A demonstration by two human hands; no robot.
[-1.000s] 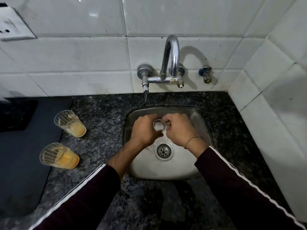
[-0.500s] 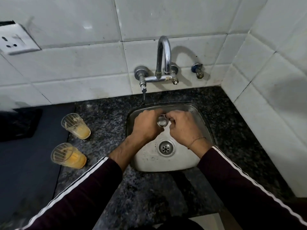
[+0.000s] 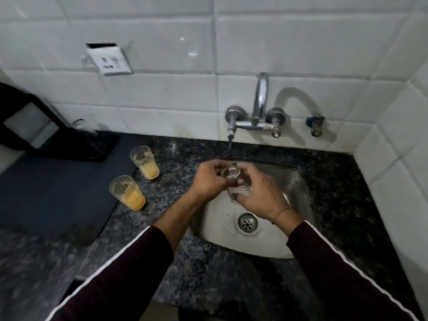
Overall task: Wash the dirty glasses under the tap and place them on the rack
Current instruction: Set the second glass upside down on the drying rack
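Observation:
A clear ribbed glass (image 3: 234, 181) is held over the steel sink (image 3: 298, 184), tilted with its base up toward me. My left hand (image 3: 208, 179) grips it from the left and my right hand (image 3: 259, 193) wraps it from the right. The chrome tap (image 3: 260, 100) stands on the wall behind; I cannot tell whether water runs. Two dirty glasses with orange residue stand on the counter to the left: a far glass (image 3: 144, 162) and a near glass (image 3: 127, 192).
A dark mat (image 3: 58, 188) covers the counter at the left, with a black appliance (image 3: 34, 126) behind it. A wall socket (image 3: 108, 60) sits above. The drain (image 3: 247, 222) is below my hands. Tiled walls close in the back and right.
The view has swung left and down, so the sink sits further right. The glass has tilted between my hands, and more of it shows now.

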